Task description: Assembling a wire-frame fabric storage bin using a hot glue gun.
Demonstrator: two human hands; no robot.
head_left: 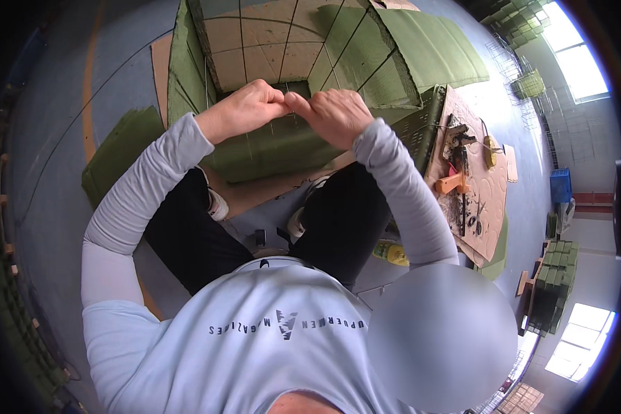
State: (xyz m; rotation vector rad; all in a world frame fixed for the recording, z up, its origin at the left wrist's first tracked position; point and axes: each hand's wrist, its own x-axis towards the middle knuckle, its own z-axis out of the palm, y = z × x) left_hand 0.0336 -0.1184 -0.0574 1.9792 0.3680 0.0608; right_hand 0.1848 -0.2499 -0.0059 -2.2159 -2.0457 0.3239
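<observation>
The left hand [252,105] and the right hand [334,115] are brought together at twelve o'clock of the view, thumbs nearly touching. The left grip is clenched, its fingers curled in; whether anything thin is pinched there cannot be told. The right grip is bent at the fingers, its thumb pointed at the left hand, and whether it is closed cannot be told.

Beneath the hands, also at twelve o'clock, a green box [269,155] is set, its open top crossed by dark wires [243,47]. At three o'clock, beside the right sleeve, a cardboard sheet [491,200] is strewn with an orange-handled tool [450,183], scissors [473,221] and a small yellow object [490,152]. Toward four o'clock, a yellow bottle [393,253] is partly covered by the right arm. Farther off at three o'clock, a blue crate [560,185] is seen.
</observation>
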